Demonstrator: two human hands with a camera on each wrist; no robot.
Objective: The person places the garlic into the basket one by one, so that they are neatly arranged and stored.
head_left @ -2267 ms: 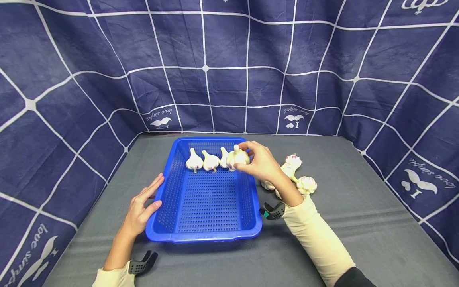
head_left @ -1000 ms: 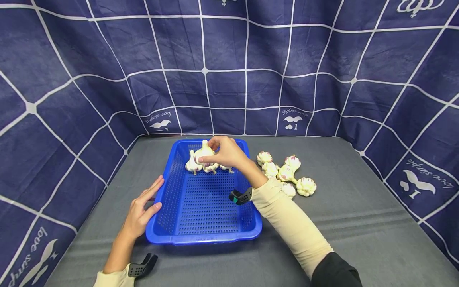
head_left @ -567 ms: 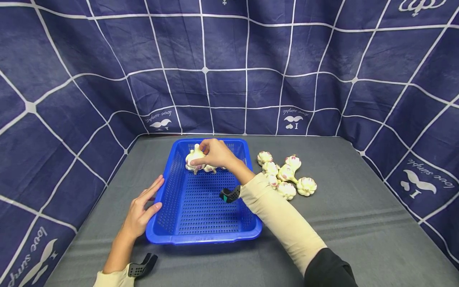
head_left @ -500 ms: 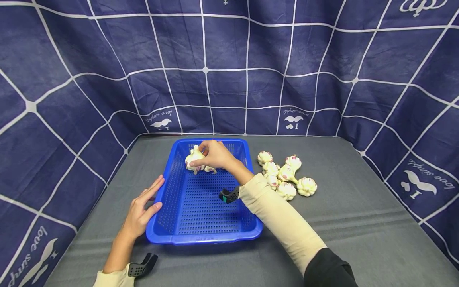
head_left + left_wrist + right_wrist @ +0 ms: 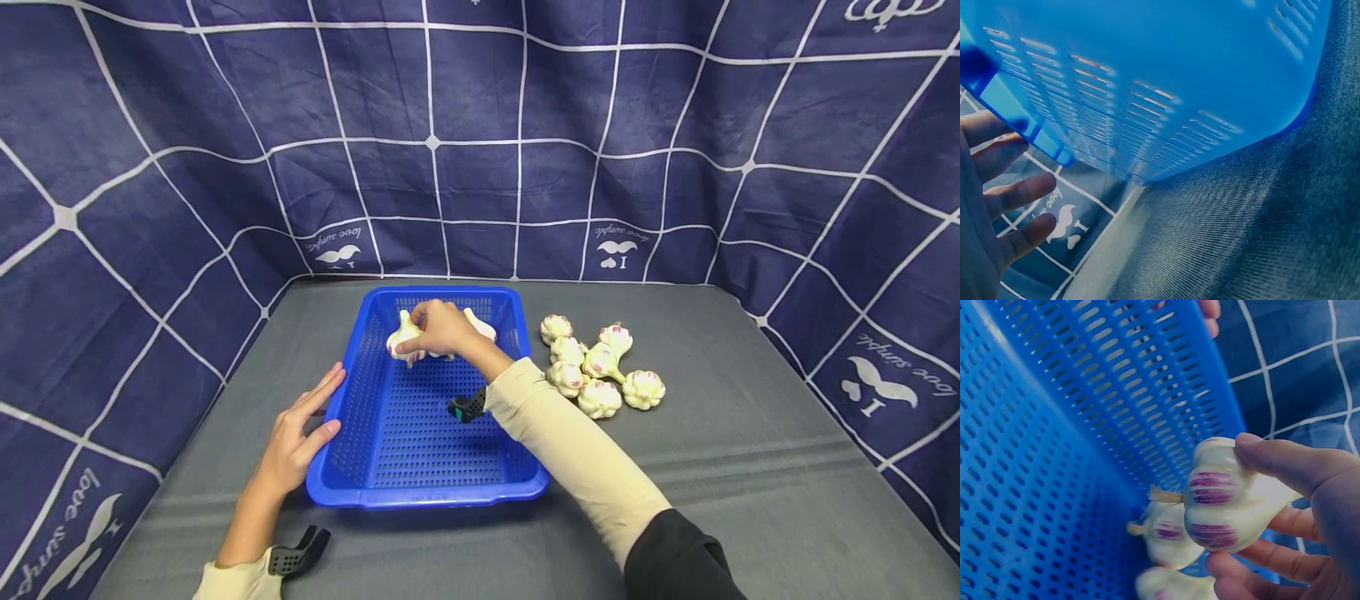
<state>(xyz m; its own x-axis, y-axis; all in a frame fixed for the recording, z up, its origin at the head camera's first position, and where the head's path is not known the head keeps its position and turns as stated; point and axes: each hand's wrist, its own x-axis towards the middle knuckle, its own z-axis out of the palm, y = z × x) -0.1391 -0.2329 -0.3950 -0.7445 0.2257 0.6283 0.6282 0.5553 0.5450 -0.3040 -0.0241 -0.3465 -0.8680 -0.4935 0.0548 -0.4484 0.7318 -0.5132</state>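
Observation:
My right hand [image 5: 444,327] pinches a white garlic bulb [image 5: 1229,506] between thumb and fingers, at the far left part of a blue perforated plastic basket [image 5: 426,498]. Purple streaks and a stubby root end show on the bulb in the right wrist view. Just below it lie another bulb [image 5: 1169,532] and, closer to the lower edge, a third [image 5: 1175,585]. In the head view one bulb [image 5: 482,325] shows right of the hand, which hides part of the row. My left hand [image 5: 295,440] rests against the basket's left rim, fingers extended.
Several loose garlic bulbs [image 5: 600,398] lie in a cluster on the grey cloth [image 5: 720,417] right of the basket. A navy checked curtain [image 5: 480,192] rises behind and along both sides. My right sleeve [image 5: 577,454] crosses the basket's right rim.
The right hand has carried its bulb leftward from the basket's right side, then lowered it over the leftmost bulb. My left hand has stayed at the rim.

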